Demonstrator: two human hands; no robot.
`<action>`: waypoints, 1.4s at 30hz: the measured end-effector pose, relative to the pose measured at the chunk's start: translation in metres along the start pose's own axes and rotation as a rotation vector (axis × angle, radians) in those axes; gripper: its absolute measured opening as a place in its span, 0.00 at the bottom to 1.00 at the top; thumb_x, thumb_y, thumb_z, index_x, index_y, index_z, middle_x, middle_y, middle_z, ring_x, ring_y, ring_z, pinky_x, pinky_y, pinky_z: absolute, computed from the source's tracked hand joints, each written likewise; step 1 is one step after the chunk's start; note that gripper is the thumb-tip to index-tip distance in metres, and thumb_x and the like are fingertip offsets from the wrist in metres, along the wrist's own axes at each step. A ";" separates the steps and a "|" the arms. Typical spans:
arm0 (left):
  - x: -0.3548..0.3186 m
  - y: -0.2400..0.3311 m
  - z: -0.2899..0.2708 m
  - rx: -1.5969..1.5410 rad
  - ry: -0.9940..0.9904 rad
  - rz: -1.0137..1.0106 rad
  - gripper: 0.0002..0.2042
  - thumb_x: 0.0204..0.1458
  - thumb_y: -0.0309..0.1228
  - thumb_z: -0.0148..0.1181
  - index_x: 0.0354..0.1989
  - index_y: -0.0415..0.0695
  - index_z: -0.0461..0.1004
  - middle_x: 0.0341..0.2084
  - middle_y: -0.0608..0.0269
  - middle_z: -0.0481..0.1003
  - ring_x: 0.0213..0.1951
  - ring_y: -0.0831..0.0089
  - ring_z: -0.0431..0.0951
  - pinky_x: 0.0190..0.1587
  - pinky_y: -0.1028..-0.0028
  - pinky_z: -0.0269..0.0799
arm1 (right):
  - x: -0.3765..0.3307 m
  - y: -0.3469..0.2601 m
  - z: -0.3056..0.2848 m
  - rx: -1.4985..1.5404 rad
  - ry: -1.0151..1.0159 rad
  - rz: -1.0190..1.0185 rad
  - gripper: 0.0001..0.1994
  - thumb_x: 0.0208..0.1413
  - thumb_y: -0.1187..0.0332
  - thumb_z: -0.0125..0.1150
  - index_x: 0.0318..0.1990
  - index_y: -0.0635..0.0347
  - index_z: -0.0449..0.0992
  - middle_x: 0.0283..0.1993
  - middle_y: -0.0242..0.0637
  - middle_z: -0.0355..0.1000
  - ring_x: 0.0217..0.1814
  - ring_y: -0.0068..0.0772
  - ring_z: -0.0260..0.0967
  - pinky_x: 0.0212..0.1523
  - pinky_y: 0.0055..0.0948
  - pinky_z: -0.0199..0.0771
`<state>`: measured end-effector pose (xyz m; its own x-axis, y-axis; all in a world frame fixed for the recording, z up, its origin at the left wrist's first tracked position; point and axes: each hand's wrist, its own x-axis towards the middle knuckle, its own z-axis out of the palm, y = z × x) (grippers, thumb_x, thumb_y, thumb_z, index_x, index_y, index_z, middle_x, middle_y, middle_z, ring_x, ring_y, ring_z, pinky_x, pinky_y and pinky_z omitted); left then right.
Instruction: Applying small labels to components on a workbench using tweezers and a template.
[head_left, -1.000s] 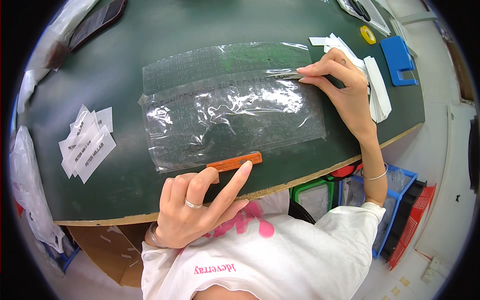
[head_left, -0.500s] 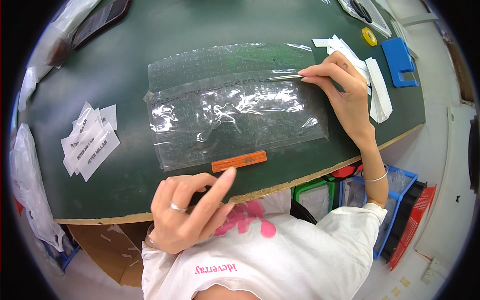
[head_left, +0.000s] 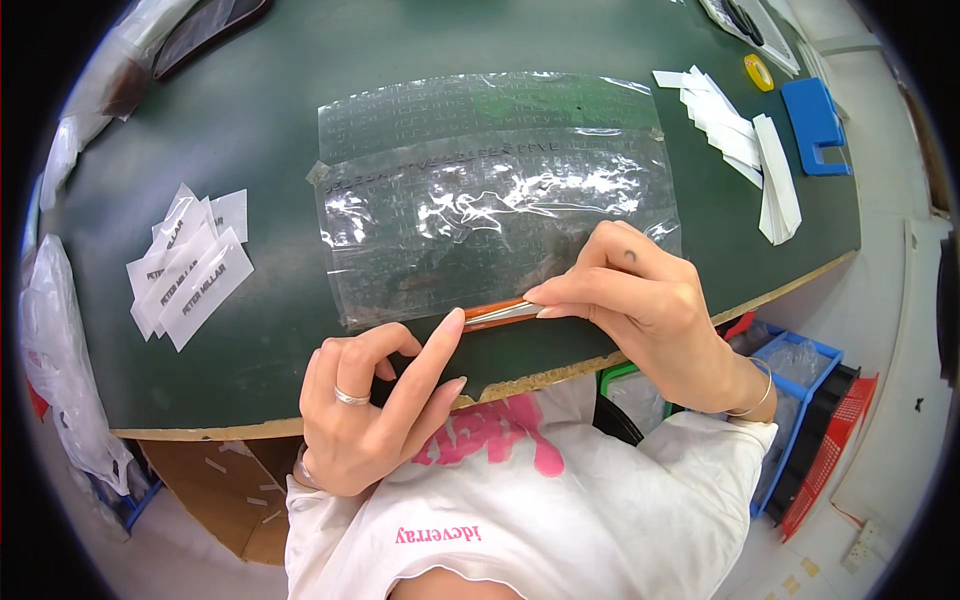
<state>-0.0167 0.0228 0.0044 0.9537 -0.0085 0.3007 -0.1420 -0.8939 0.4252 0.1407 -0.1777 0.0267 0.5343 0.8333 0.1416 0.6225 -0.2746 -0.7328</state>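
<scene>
My right hand (head_left: 650,310) pinches a pair of slim metal tweezers (head_left: 512,311) between thumb and index finger. Their tips point left and lie over a small orange bar (head_left: 490,324) near the front edge of the table. At the bar's left end rests the index fingertip of my left hand (head_left: 365,415); its other fingers are loosely bent and hold nothing. Just beyond both hands lies a clear plastic sheet (head_left: 400,265) with rows of letter-like shapes, a darker row running across its upper part. My right hand covers part of the sheet's lower right and the bar's right end.
White printed labels (head_left: 205,290) overlap at the left. White paper strips (head_left: 725,130), yellow tape (head_left: 759,73) and a blue holder (head_left: 815,125) sit at the right. A phone (head_left: 205,35) and plastic bags (head_left: 75,350) line the left side. Crates (head_left: 790,400) stand below the table.
My right hand has brought the tweezers from the sheet's dark letter row down to the orange bar. My left hand stays almost in place, index finger at the bar.
</scene>
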 end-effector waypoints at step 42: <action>-0.001 0.011 0.020 0.358 0.052 0.163 0.25 0.58 0.58 0.50 0.53 0.57 0.80 0.36 0.67 0.64 0.25 0.74 0.59 0.27 0.74 0.57 | -0.023 -0.003 -0.005 -0.234 0.125 -0.058 0.12 0.40 0.81 0.69 0.36 0.64 0.79 0.29 0.35 0.67 0.31 0.32 0.65 0.30 0.28 0.66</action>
<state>-0.0138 0.0046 -0.0080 0.9101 -0.1488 0.3868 -0.1803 -0.9825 0.0462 0.1299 -0.1982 0.0290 0.5514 0.7893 0.2702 0.7616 -0.3440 -0.5492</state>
